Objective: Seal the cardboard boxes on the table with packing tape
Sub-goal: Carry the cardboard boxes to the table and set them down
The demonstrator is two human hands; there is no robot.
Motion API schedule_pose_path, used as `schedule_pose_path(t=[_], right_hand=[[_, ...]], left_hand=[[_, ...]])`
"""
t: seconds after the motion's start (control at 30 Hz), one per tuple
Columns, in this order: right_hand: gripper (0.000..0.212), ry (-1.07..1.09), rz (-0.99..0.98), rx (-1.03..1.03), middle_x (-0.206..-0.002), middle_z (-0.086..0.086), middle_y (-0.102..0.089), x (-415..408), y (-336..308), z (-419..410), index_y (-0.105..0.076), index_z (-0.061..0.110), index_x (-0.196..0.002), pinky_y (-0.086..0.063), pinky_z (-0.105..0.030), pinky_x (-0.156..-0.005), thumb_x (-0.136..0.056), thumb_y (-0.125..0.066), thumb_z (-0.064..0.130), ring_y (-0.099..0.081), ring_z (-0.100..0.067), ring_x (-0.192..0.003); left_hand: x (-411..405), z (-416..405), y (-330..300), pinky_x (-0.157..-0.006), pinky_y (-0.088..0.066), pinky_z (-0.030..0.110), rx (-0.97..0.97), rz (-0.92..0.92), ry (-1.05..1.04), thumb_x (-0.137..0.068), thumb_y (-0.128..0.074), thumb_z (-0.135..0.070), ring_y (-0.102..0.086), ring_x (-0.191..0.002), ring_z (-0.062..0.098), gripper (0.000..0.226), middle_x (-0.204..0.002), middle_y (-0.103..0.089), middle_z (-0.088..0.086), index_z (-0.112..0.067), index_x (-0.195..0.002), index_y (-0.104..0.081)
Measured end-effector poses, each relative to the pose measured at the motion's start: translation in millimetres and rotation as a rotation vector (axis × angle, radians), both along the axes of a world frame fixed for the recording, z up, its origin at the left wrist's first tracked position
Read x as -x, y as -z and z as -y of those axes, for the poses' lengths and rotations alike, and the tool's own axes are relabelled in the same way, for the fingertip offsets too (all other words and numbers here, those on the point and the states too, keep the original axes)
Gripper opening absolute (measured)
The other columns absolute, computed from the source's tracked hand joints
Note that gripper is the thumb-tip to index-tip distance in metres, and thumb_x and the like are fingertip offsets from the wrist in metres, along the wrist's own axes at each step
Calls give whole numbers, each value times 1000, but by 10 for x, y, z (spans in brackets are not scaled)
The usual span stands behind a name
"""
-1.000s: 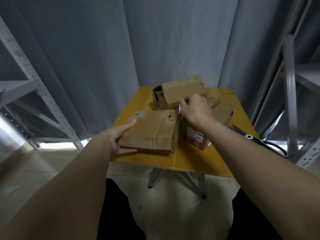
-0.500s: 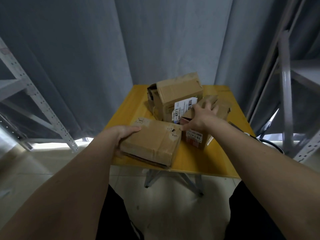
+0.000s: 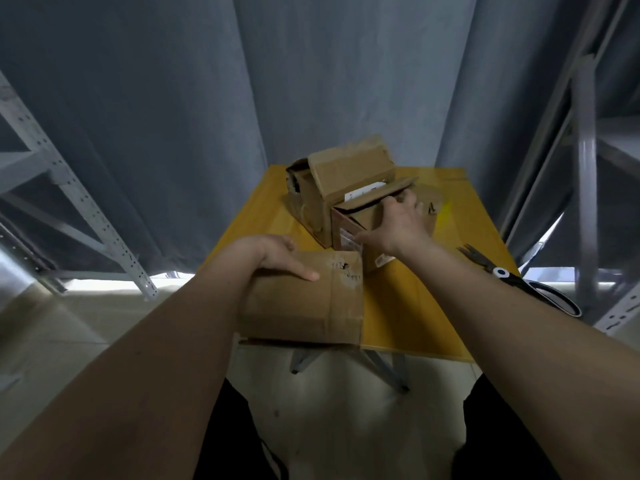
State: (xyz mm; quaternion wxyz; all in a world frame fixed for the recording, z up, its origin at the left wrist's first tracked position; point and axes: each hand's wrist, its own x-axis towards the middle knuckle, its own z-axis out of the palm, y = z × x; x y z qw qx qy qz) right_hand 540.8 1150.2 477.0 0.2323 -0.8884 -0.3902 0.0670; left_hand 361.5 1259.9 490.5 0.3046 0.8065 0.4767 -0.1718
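Three worn cardboard boxes sat on your yellow table (image 3: 412,317). Nearest you, the flat box (image 3: 304,303) overhung the front edge, creased, its top scuffed by torn labels. Your left hand (image 3: 273,254) gripped its far left corner, thumb lying flat on top. Your right hand (image 3: 398,226) curled around the small box (image 3: 367,216), fingertips on its raised flap. Behind stood the tall box (image 3: 346,171), flaps loose. Scissors (image 3: 519,282) lay to the right.
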Motion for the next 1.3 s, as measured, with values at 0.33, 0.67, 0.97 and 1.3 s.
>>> schedule_pose_path(t=[0.33,0.67,0.97,1.3], right_hand=[[44,-218,-70,-322,-137,-9,-47,202,17,-277,-53,12,-132,-40,-33,-103,-89,-64,13,-48,-25,-126],[80,187,-424,-340,-139,-17,-44,-306,246,-162,-28,5,-142,-41,-45,-106,-80,-74,24,-44,-34,-128],[59,194,-372,-409,-132,-16,-51,-381,277,-363,-37,3,-135,-43,-34,-93,-86,-67,16,-50,-31,-121],[54,162,-360,-498,-143,-12,-41,-522,310,-648,-34,6,-141,-34,-32,-106,-94,-57,18,-41,-27,-131]], left_hand=[[-79,-18,143,-108,-36,46,22,115,-119,-64,-74,-66,-36,-136,31,108,-153,-32,7,-18,-150,-28],[-380,38,289,-92,-36,31,59,436,-232,-63,-83,-53,-40,-133,26,106,-149,-37,5,-17,-148,-30],[-725,-135,475,-108,-37,40,33,609,-505,-93,-47,-57,-45,-129,31,73,-146,-45,11,-9,-147,-34],[-947,-350,481,-82,-49,35,-90,675,-654,-92,-60,-43,-55,-109,25,54,-130,-56,11,-8,-131,-48]])
